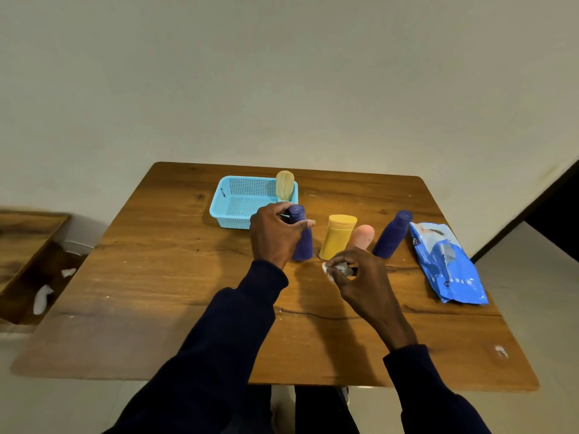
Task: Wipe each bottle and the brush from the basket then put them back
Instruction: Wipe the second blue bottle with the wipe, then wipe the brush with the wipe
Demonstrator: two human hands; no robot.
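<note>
At centre frame a dark purple bottle (302,242) is gripped near its cap by the left hand (275,236), fingers curled round the neck. It is kept upright on the wooden table (188,277), long axis vertical, cap toward the top of the frame. Just to its right, a crumpled white wipe (332,270) is pinched in the right hand (360,277), low over the tabletop. Behind that hand a yellow bottle (337,236), a pink bottle (363,234) and a second purple bottle (393,234) are lined up standing. The light blue basket (238,198) is seen above and left of the held bottle, with the brush (285,185) bristles-up at its right end. At right a blue wipes pack (448,264) is laid flat; its printing cannot be read.
</note>
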